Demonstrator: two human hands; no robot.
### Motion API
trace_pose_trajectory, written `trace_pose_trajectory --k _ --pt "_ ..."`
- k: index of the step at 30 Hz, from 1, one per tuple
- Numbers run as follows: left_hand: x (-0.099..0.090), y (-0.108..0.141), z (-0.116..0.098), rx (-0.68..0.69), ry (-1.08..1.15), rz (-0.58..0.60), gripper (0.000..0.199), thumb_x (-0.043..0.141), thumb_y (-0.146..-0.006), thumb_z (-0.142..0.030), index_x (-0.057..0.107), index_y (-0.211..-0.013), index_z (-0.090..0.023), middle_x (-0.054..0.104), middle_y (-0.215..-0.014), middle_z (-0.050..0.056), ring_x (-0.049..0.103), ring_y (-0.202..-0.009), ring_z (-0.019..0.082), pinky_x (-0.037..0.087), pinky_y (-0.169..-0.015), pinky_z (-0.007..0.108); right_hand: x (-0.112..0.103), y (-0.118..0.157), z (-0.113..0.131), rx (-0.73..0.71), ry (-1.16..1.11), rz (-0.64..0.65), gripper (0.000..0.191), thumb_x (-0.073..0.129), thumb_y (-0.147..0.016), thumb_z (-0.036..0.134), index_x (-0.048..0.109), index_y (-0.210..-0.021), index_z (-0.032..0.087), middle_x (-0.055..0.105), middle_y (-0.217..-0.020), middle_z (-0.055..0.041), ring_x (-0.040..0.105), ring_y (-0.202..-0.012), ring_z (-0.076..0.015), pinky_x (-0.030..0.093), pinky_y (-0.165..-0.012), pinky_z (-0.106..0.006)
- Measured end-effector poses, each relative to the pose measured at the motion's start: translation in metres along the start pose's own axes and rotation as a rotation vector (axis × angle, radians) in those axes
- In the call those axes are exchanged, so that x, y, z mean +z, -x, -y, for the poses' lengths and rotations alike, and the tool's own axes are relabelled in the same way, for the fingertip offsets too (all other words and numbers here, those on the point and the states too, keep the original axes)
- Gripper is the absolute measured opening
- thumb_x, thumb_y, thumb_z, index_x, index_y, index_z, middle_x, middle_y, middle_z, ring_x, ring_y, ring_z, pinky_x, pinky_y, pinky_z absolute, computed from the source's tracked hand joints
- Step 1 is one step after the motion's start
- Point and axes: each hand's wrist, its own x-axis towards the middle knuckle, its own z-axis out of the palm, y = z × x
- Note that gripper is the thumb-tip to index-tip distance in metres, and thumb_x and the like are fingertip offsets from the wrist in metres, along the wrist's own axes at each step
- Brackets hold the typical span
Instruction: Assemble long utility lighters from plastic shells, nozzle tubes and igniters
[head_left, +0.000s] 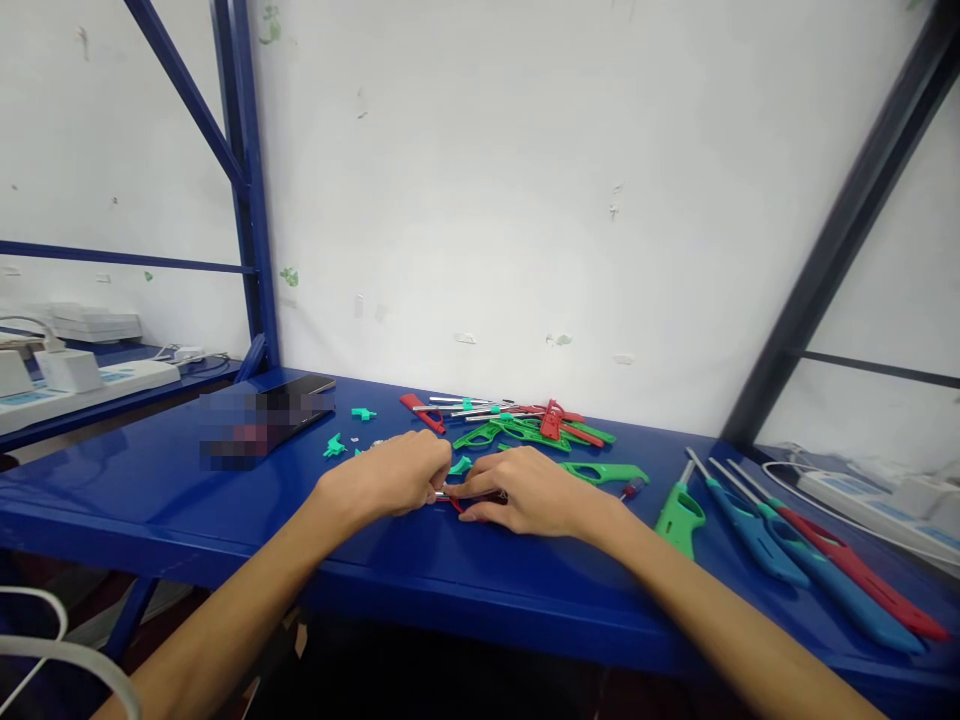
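At the front middle of the table my right hand [525, 490] is closed over a red lighter [456, 505], which it mostly covers. Only a bit of red plastic and a short shiny metal piece [441, 495] show between the hands. My left hand [409, 472] has its fingers curled at that metal end. Just behind the fingers lies a small green plastic part [460, 466]. A pile of green handle halves [532, 432], red handle parts [553, 420] and metal tubes [450, 402] lies behind my hands. A green handle [607, 472] rests beyond my right wrist.
Several assembled long-nose lighters, including a green one [681, 520] and a red one [862, 570], lie at the right. Small green parts [334, 446] and dark flat devices [300, 385] are on the left. Blue frame posts [251, 200] stand behind the blue table [187, 500].
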Motion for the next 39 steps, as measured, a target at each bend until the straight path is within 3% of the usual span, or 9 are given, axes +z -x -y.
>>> trace_pose_trajectory --k 12,24,31,39 --pt "-0.005 0.01 -0.005 0.005 0.065 -0.047 0.021 0.066 -0.102 -0.033 0.068 -0.111 -0.014 0.071 -0.108 0.006 0.07 -0.098 0.02 0.06 -0.089 0.042 -0.004 0.001 0.007 0.019 0.023 0.002 0.041 0.065 -0.101 0.048 0.072 -0.137 0.03 0.078 -0.111 -0.0062 0.072 -0.092 -0.0246 0.047 -0.077 -0.033" --pt "-0.006 0.005 0.0 0.014 0.13 0.005 0.02 0.067 -0.101 -0.032 0.069 -0.109 -0.014 0.072 -0.111 0.006 0.07 -0.102 0.021 0.06 -0.091 0.043 -0.003 0.001 0.008 0.034 0.015 0.002 0.038 0.064 -0.101 0.038 0.071 -0.138 0.031 0.077 -0.11 -0.0051 0.071 -0.092 -0.0242 0.047 -0.079 -0.033" --pt "0.003 -0.002 0.013 0.006 0.158 0.033 0.024 0.066 -0.102 -0.035 0.067 -0.113 -0.015 0.07 -0.107 0.006 0.069 -0.087 0.017 0.062 -0.077 0.035 0.0 0.001 0.005 0.036 0.016 0.003 0.038 0.064 -0.1 0.039 0.071 -0.137 0.034 0.073 -0.104 -0.0048 0.069 -0.087 -0.0227 0.046 -0.076 -0.033" --pt "0.001 -0.004 0.006 0.023 0.138 0.001 0.022 0.066 -0.101 -0.035 0.068 -0.108 -0.014 0.07 -0.103 0.005 0.069 -0.091 0.018 0.06 -0.083 0.038 0.0 0.002 0.004 0.045 -0.016 -0.002 0.038 0.066 -0.099 0.037 0.071 -0.137 0.034 0.075 -0.111 -0.0045 0.07 -0.093 -0.023 0.047 -0.08 -0.032"
